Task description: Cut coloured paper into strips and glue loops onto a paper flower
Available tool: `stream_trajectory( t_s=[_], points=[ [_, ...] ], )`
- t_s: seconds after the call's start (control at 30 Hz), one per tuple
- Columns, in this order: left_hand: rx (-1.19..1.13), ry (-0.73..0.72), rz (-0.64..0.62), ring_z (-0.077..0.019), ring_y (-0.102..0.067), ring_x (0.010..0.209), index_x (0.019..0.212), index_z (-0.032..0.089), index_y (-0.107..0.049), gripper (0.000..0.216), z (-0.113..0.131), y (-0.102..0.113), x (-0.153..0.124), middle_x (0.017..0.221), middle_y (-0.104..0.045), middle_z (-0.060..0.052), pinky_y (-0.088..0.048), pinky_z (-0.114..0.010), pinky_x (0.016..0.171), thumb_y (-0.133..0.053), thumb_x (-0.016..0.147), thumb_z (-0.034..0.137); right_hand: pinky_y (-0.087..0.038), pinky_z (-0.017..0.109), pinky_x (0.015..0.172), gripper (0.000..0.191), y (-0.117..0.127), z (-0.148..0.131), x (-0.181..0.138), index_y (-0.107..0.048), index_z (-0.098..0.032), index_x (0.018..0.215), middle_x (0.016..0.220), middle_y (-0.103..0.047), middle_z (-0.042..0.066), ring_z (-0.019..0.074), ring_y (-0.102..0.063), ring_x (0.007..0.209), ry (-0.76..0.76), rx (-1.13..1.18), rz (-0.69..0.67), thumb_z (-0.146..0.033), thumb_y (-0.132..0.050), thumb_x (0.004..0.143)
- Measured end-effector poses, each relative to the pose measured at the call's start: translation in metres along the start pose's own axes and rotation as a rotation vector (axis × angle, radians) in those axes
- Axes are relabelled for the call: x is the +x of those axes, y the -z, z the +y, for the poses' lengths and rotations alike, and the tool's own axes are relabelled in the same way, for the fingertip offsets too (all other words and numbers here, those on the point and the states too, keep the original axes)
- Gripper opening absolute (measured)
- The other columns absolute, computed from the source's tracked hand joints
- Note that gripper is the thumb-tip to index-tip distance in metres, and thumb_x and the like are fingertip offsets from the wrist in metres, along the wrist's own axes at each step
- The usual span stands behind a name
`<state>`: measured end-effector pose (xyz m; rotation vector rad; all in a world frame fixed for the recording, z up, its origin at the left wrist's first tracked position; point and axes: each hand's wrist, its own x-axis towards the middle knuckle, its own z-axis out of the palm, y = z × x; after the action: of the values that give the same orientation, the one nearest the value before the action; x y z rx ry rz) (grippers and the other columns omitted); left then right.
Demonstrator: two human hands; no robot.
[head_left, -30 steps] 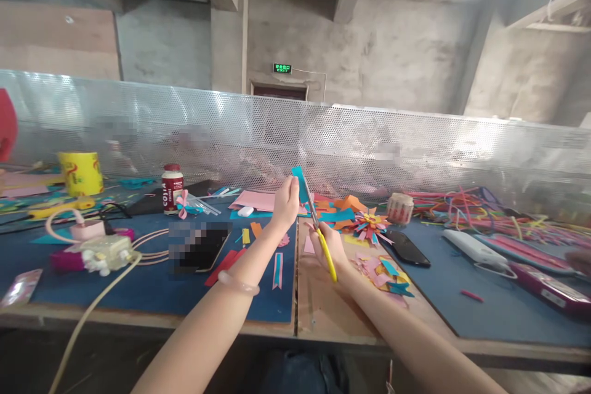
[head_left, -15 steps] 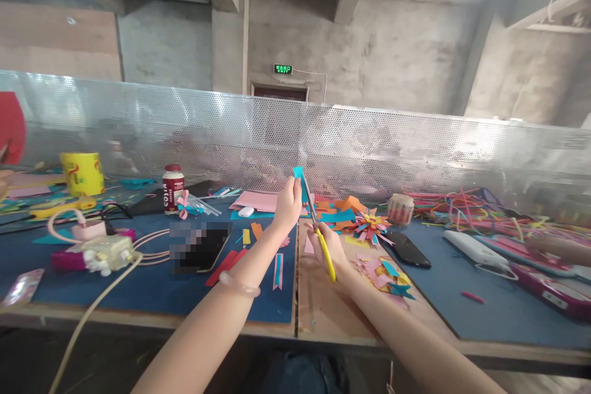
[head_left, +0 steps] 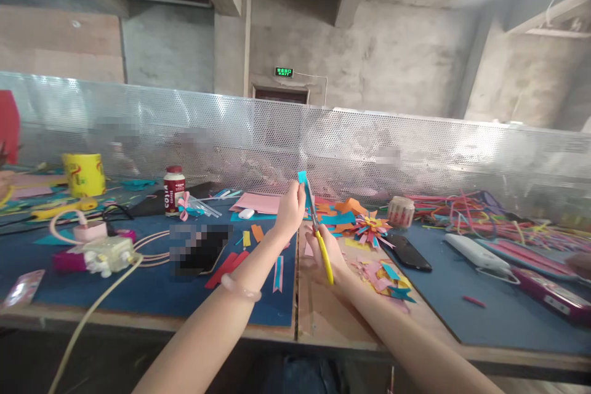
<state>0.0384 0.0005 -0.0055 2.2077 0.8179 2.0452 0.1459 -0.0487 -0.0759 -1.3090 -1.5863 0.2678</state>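
Observation:
My left hand (head_left: 292, 206) pinches a narrow blue paper strip (head_left: 302, 177) held upright above the table. Yellow-handled scissors (head_left: 324, 252) are gripped in my right hand (head_left: 329, 251), their blades pointing up along the strip's right edge. Whether the blades are parted is hard to make out. Below my left forearm lie red paper pieces (head_left: 226, 269) and a pink-and-blue layered strip (head_left: 277, 274). Just beyond my right hand sits a multicoloured paper flower (head_left: 369, 228), with a heap of paper scraps (head_left: 385, 277) nearer me.
A black phone (head_left: 410, 252) lies on the right mat, near a white power bank (head_left: 475, 249). Leftward are a Costa bottle (head_left: 174, 191), a plugged power strip (head_left: 99, 252) and a yellow tub (head_left: 84, 173). A perforated metal screen (head_left: 207, 135) runs behind. Other people's hands show at both edges.
My left hand and the blue strip have shifted slightly right and down, narrowing the gap to the scissor blades. The red sheet at far left has moved a little left.

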Motion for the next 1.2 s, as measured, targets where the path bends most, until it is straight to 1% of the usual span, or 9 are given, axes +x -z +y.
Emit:
stream_trajectory(
  t_s=[0.27,0.47,0.8,0.9,1.07,1.2],
  points=[
    [0.001,-0.005,-0.005,-0.0094,-0.032,0.042,0.068,0.022,-0.031,0.026,0.0016,-0.0012,-0.0008,0.052,-0.030,0.007,-0.022,-0.025,0.044,-0.031,0.094,0.028,-0.036,0.028,0.059,0.019,-0.0012,0.0040,0.0007,-0.040,-0.022,0.071,0.067,-0.052,-0.001,0.0169,-0.047,0.062,0.037,0.007,0.039,-0.040,-0.038,0.079],
    [-0.009,0.009,-0.015,-0.0095,-0.031,0.042,0.068,0.023,-0.030,0.027,0.0023,-0.0018,-0.0015,0.051,-0.029,0.007,-0.020,-0.026,0.044,-0.031,0.094,0.029,-0.035,0.027,0.057,0.016,0.0026,0.0004,-0.0025,-0.042,-0.021,0.072,0.064,-0.050,-0.002,0.0167,-0.046,0.061,0.094,0.016,0.032,-0.034,-0.036,0.079],
    [-0.073,0.037,-0.022,-0.0104,-0.030,0.042,0.068,0.023,-0.031,0.028,0.0028,-0.0019,-0.0014,0.051,-0.029,0.007,-0.020,-0.027,0.045,-0.032,0.094,0.032,-0.030,0.026,0.052,0.018,0.0025,0.0007,-0.0013,-0.035,-0.022,0.066,0.056,-0.044,-0.003,0.0151,-0.041,0.054,0.107,0.000,0.072,-0.037,-0.035,0.077],
    [-0.117,0.055,-0.017,-0.0110,-0.031,0.045,0.067,0.022,-0.031,0.031,0.0057,0.0006,-0.0012,0.053,-0.029,0.006,-0.023,-0.026,0.047,-0.031,0.094,0.036,-0.030,0.025,0.052,0.019,0.0023,0.0019,-0.0015,-0.035,-0.022,0.065,0.055,-0.043,-0.003,0.0148,-0.040,0.054,0.114,0.000,0.074,-0.037,-0.036,0.077],
    [-0.180,0.099,0.044,-0.0123,-0.034,0.054,0.065,0.022,-0.026,0.038,0.0093,0.0044,0.0020,0.059,-0.029,0.004,-0.030,-0.026,0.053,-0.025,0.094,0.046,-0.031,0.025,0.052,0.016,0.0019,0.0031,-0.0024,-0.038,-0.022,0.066,0.058,-0.045,-0.003,0.0149,-0.041,0.055,0.126,0.002,0.058,-0.034,-0.037,0.076],
    [-0.193,0.092,0.044,-0.0131,-0.038,0.057,0.067,0.022,-0.032,0.036,0.0097,0.0032,0.0050,0.062,-0.034,0.003,-0.032,-0.027,0.056,-0.026,0.094,0.046,-0.030,0.025,0.052,0.016,0.0015,0.0044,-0.0024,-0.036,-0.022,0.066,0.057,-0.043,-0.003,0.0144,-0.040,0.055,0.142,0.006,0.050,-0.034,-0.038,0.076]
  ],
)
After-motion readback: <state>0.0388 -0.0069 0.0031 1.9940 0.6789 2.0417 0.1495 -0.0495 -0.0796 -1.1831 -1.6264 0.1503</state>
